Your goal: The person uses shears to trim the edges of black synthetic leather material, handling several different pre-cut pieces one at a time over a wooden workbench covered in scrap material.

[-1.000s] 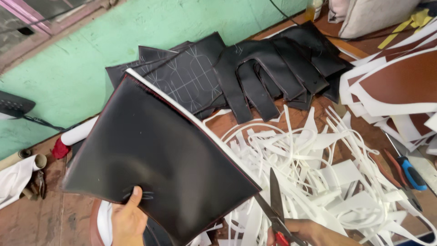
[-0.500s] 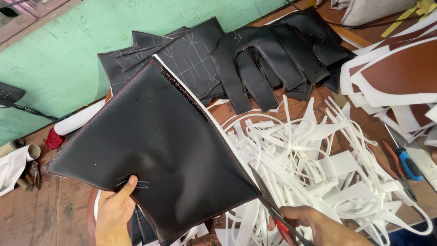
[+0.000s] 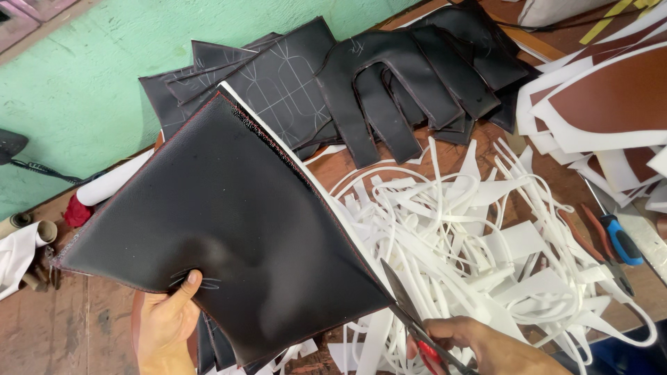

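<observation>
My left hand [image 3: 165,325] grips the lower edge of a large black leather panel [image 3: 222,229], thumb on top, and holds it up over the bench. A white foam edge runs along the panel's right side. My right hand [image 3: 486,346] holds red-handled scissors [image 3: 410,316], whose blades sit at the bottom of that white edge.
A heap of white foam strips [image 3: 472,243] covers the bench to the right. Black cut leather pieces [image 3: 389,83] lie at the back against a green wall [image 3: 76,76]. Brown-and-white pieces [image 3: 611,97] are at the far right, near a blue-handled screwdriver [image 3: 618,236]. Spools [image 3: 28,229] sit at left.
The black panel has shifted left and down a little and fills more of the view. The scissors have come up to its white edge.
</observation>
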